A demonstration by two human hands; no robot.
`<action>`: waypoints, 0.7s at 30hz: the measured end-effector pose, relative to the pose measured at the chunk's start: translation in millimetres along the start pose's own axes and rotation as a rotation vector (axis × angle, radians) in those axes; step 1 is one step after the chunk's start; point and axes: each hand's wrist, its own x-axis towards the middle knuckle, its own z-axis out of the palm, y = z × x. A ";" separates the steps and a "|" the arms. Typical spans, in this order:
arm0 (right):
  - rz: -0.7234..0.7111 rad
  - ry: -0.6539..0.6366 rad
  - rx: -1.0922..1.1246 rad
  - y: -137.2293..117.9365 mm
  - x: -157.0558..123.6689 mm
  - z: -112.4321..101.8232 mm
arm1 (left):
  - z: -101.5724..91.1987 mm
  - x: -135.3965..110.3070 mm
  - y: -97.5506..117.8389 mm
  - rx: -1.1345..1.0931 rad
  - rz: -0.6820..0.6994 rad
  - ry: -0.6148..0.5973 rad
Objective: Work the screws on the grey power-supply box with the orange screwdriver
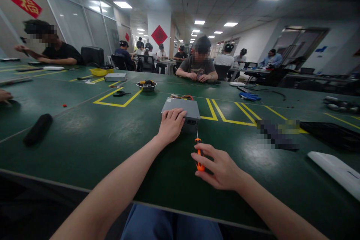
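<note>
Left hand (pixel 170 125) spread on grey metal box (pixel 181 108), right hand (pixel 219 167) gripping orange screwdriver (pixel 199 154) just off its front edge

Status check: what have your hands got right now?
Left hand resting on grey metal box. Right hand holding orange-handled screwdriver, tip near box's front. Coloured wires behind box.

Blue jeans (pixel 171 225) are worn and are seen at six o'clock; a bare left forearm (pixel 112 180) is shown at seven o'clock, a bare right forearm (pixel 275 204) at four o'clock.

Matt metal case (pixel 184 105), glossy plastic screwdriver handle (pixel 200 164)
</note>
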 end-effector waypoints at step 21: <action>0.042 0.113 0.056 3.3 -4.5 7.0 | -1.5 0.3 -0.7 -0.006 0.010 -0.005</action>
